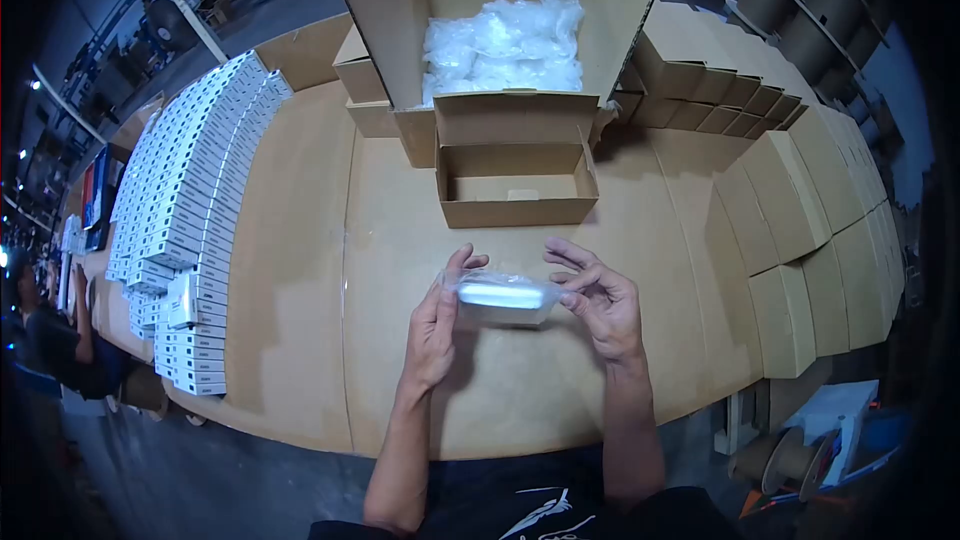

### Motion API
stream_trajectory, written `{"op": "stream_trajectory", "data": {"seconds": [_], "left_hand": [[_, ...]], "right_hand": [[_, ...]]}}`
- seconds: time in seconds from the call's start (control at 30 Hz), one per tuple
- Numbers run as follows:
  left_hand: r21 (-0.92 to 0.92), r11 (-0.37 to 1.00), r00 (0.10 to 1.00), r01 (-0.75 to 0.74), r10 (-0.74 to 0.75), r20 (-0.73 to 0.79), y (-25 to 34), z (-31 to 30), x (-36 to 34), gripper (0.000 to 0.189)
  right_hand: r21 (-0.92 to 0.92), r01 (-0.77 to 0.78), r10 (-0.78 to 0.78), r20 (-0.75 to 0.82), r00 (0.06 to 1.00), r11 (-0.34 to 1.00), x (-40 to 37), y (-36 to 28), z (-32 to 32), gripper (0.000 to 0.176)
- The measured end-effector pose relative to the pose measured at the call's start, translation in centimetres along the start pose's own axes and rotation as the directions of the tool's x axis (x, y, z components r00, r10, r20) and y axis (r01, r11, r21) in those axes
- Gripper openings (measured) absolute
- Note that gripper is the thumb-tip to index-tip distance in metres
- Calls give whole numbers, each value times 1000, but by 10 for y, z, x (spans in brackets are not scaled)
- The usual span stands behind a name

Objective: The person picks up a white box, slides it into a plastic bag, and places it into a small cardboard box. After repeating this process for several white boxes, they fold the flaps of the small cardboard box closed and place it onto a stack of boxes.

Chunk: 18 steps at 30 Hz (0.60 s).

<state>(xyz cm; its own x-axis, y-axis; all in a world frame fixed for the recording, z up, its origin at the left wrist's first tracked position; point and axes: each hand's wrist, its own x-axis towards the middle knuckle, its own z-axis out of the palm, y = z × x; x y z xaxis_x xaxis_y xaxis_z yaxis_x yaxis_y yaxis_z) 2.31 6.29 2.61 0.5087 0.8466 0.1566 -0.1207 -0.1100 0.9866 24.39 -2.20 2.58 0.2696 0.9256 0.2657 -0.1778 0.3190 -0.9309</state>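
Between my two hands, above the cardboard-covered table, is a flat white item in a clear plastic bag (502, 296). My left hand (437, 325) grips the bag's left end, with the thumb along its near side. The right end is pinched between the thumb and fingers of my right hand (603, 305); its other fingers are spread. What the white item is I cannot make out through the plastic. Just beyond my hands stands an open brown cardboard box (518, 212), lid raised at the back, with no contents visible inside.
A large open carton (388, 15) behind it holds clear plastic bags (505, 45). Stacked small white boxes (190, 180) line the left side. Brown cardboard boxes (785, 200) are stacked at the right. Another person (60, 330) sits at far left. Cable spools (785, 462) stand at lower right.
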Motion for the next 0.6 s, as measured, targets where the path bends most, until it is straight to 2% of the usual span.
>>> {"op": "stream_trajectory", "data": {"seconds": [0.1,0.13,0.2,0.23,0.27,0.37,0.4,0.5,0.53,0.57,0.6], "left_hand": [[-150,988,997,33,-44,-69,-4,8,-4,56],[-194,980,992,48,-70,-104,-2,11,-5,57],[-128,986,987,105,-119,-106,7,16,-8,57],[-156,981,985,119,-136,-104,1,14,-9,55],[-184,974,983,134,-154,-101,-6,13,-10,54],[-84,996,999,38,-40,-23,5,12,-7,57],[-183,975,992,123,-120,27,15,13,-9,61],[-145,945,955,295,-284,91,7,13,-14,54],[-98,961,966,259,-256,39,9,15,-11,42],[-127,941,948,313,-318,-18,15,19,-13,32],[-206,941,961,269,-276,-7,7,18,-11,29]], "right_hand": [[189,-81,79,19,997,979,-4,4,1,31],[172,-64,61,23,998,983,-2,3,5,55],[47,-134,133,30,991,990,-4,3,17,66],[-16,-169,169,29,985,985,-6,3,19,72],[-62,-237,240,47,970,970,-7,5,17,72],[69,-261,263,-28,964,963,-12,0,22,69],[75,-204,208,-44,977,976,-13,0,23,61],[-82,-137,136,-18,991,987,-21,13,18,49],[-37,-149,149,-15,989,988,-22,12,18,47],[10,-165,166,-12,986,986,-24,12,19,44],[-15,-192,191,-50,980,981,-24,6,20,33]]}}
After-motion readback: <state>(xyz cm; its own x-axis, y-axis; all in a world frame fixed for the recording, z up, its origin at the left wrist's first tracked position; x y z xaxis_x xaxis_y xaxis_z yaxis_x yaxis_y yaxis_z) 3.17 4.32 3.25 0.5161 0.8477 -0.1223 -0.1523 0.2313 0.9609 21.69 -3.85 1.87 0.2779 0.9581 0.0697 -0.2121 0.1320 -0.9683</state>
